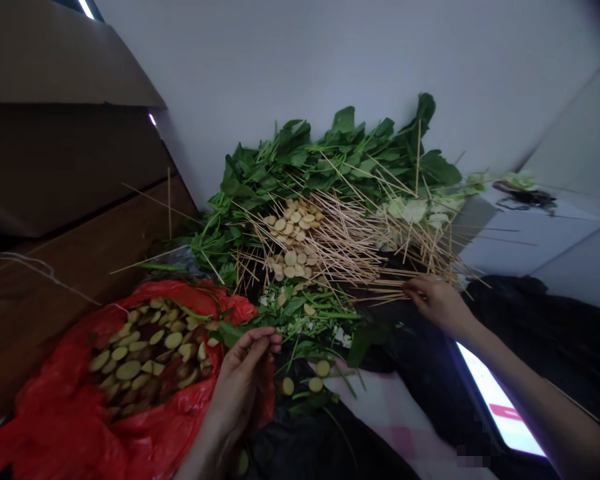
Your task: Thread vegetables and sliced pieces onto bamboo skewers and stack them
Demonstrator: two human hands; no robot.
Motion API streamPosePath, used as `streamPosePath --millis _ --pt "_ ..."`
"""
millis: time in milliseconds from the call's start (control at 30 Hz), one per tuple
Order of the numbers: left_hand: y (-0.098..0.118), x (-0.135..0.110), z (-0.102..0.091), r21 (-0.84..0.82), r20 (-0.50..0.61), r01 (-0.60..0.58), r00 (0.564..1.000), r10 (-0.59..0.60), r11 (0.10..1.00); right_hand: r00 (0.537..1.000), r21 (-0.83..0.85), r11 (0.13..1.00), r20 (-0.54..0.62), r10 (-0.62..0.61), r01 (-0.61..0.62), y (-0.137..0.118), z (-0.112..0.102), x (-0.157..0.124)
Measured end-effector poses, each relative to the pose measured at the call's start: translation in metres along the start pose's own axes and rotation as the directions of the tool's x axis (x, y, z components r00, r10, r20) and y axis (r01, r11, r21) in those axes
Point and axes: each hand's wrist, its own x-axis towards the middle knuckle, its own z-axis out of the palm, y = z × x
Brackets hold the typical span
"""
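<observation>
My right hand (437,303) reaches to the right end of a pile of thin wooden skewers (343,240), its fingers closed at the ends of several skewers. My left hand (247,357) is held over the middle front, thumb and fingers pressed together; what they pinch, if anything, I cannot make out. A green leaf (229,332) shows just behind its fingers. Potato slices (296,223) are threaded on skewers at the pile's left end. Beside my left hand, a red plastic bag (80,393) lies spread around many loose potato slices (137,347).
Leafy green stems (290,153) are heaped along the wall, with pale cabbage pieces (413,208) to their right. Cut greens (315,310) lie in the middle. A lit phone or tablet (500,400) is under my right forearm. A cardboard box (55,133) stands at left.
</observation>
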Motion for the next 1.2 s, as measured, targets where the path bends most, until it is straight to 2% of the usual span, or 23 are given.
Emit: streamPosePath --millis 100,233,400,567,800,1000,1200 --pt "0.001 0.000 -0.003 0.036 -0.004 -0.005 1.000 0.005 0.999 0.999 -0.037 0.999 0.034 0.026 -0.025 0.009 0.008 -0.003" --pt "-0.002 0.000 -0.002 0.026 -0.007 -0.013 1.000 0.013 1.000 0.994 -0.066 0.998 0.103 0.027 -0.021 0.009 0.023 0.000" --pt "-0.008 -0.001 0.003 -0.014 -0.002 -0.029 1.000 0.029 0.999 0.990 -0.141 0.990 0.141 0.032 -0.012 0.002 0.038 0.019" --pt "-0.007 -0.001 0.001 -0.003 -0.022 -0.015 1.000 0.015 1.000 0.981 -0.234 0.971 0.194 -0.007 0.053 0.000 0.042 0.036" --pt "-0.005 0.000 -0.003 0.023 -0.062 -0.009 0.998 0.010 1.000 0.963 -0.306 0.938 0.254 -0.087 0.165 0.010 0.034 0.036" --pt "-0.008 0.002 -0.003 0.013 -0.019 -0.001 1.000 0.001 1.000 0.965 -0.342 0.926 0.252 -0.072 0.158 0.023 0.015 0.016" --pt "-0.006 0.002 -0.003 0.058 -0.030 -0.007 1.000 0.009 0.998 0.974 -0.351 0.924 0.214 -0.076 0.150 0.018 0.005 0.009"
